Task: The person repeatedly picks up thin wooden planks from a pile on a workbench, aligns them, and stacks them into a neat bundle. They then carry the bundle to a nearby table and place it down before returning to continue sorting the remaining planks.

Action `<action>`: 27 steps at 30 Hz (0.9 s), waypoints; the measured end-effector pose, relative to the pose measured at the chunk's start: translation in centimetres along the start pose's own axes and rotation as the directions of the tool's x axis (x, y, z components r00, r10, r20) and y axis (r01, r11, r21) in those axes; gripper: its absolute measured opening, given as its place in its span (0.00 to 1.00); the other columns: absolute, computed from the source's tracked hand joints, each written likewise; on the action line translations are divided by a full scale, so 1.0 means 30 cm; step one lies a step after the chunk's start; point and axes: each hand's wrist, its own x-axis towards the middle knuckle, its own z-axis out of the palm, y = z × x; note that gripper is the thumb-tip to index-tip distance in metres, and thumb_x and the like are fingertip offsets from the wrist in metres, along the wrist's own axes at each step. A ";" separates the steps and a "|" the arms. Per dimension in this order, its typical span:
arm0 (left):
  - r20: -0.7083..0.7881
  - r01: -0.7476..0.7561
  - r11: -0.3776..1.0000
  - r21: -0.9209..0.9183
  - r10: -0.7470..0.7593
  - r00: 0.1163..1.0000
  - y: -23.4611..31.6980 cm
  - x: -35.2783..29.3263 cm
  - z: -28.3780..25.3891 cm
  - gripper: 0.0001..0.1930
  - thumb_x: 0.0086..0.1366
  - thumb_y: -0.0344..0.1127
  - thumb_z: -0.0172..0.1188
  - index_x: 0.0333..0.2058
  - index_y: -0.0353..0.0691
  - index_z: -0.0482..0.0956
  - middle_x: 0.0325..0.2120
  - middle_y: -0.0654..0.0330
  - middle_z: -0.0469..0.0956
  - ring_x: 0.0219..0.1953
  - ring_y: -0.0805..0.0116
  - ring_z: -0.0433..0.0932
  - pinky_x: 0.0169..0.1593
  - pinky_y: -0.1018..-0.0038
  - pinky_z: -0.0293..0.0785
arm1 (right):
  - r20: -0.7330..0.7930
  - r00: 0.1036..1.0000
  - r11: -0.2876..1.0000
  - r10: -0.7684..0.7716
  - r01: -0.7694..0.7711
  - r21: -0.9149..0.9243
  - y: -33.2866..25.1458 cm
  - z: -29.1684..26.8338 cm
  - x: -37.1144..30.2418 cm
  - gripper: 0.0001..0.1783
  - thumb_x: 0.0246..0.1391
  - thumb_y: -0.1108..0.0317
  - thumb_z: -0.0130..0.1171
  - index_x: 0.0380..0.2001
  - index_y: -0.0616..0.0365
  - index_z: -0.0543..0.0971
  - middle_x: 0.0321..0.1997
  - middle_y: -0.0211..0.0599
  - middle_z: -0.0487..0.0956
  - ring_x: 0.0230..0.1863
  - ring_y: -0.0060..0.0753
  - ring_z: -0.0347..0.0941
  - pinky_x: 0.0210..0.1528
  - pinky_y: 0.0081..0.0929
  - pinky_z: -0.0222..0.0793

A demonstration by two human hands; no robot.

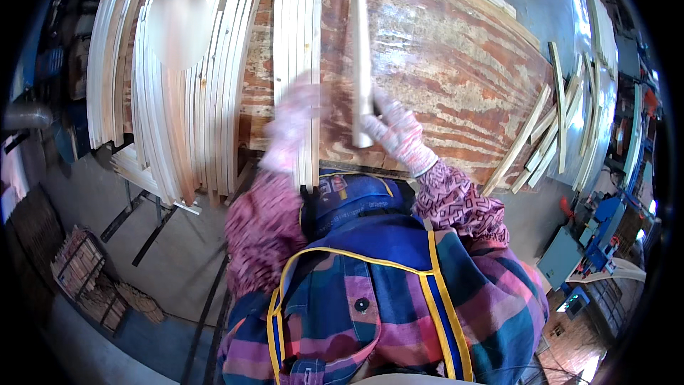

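Long pale wood slat, straight, in gloved right hand.

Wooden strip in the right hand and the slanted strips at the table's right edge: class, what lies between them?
In the head view, only bare, worn reddish tabletop lies between the strip held in the right hand and the slanted strips.

Bare tabletop right of held strip; slat stacks crowd left, loose slats right edge.
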 end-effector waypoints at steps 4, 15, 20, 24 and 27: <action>0.525 0.520 0.158 -0.839 -0.013 0.851 0.169 0.149 0.284 0.57 0.58 0.83 0.28 0.64 0.34 0.64 0.56 0.48 0.73 0.59 0.58 0.72 0.60 0.64 0.72 | 0.002 0.961 0.861 -0.275 0.247 -0.445 0.171 -0.167 0.198 0.29 0.59 0.47 0.58 0.60 0.47 0.74 0.58 0.39 0.78 0.63 0.40 0.70 0.64 0.35 0.66; 0.178 0.376 0.499 -0.781 -0.399 0.899 0.164 0.120 0.205 0.17 0.67 0.39 0.60 0.47 0.31 0.74 0.30 0.55 0.78 0.27 0.64 0.78 0.32 0.68 0.79 | -0.354 0.910 0.751 -0.218 -0.075 -0.656 0.279 -0.694 1.119 0.31 0.58 0.51 0.58 0.65 0.39 0.70 0.66 0.37 0.70 0.67 0.42 0.64 0.68 0.38 0.60; -0.642 0.398 0.901 -0.173 -0.410 0.648 -0.171 -0.154 -0.190 0.29 0.60 0.29 0.67 0.61 0.34 0.69 0.50 0.56 0.77 0.47 0.68 0.77 0.52 0.74 0.74 | -0.195 0.858 0.620 -0.474 0.168 -0.767 -0.047 -0.579 1.503 0.28 0.60 0.54 0.57 0.64 0.41 0.70 0.68 0.37 0.68 0.68 0.41 0.62 0.69 0.38 0.58; -0.656 0.607 0.490 0.625 -0.091 0.749 -0.178 -0.271 -0.482 0.40 0.55 0.38 0.66 0.67 0.41 0.61 0.67 0.43 0.55 0.68 0.46 0.56 0.70 0.61 0.55 | -0.237 0.771 0.479 -0.591 0.099 -0.872 -0.275 -0.576 1.701 0.28 0.55 0.62 0.55 0.61 0.44 0.70 0.66 0.36 0.70 0.68 0.37 0.62 0.65 0.34 0.62; -0.740 0.724 0.218 0.654 -0.011 0.672 -0.222 -0.230 -0.603 0.45 0.53 0.39 0.66 0.69 0.46 0.55 0.69 0.44 0.50 0.68 0.38 0.53 0.72 0.53 0.51 | -0.168 0.817 0.391 -0.552 0.075 -0.917 -0.324 -0.605 1.828 0.34 0.53 0.63 0.56 0.65 0.40 0.66 0.66 0.34 0.69 0.69 0.35 0.61 0.67 0.39 0.57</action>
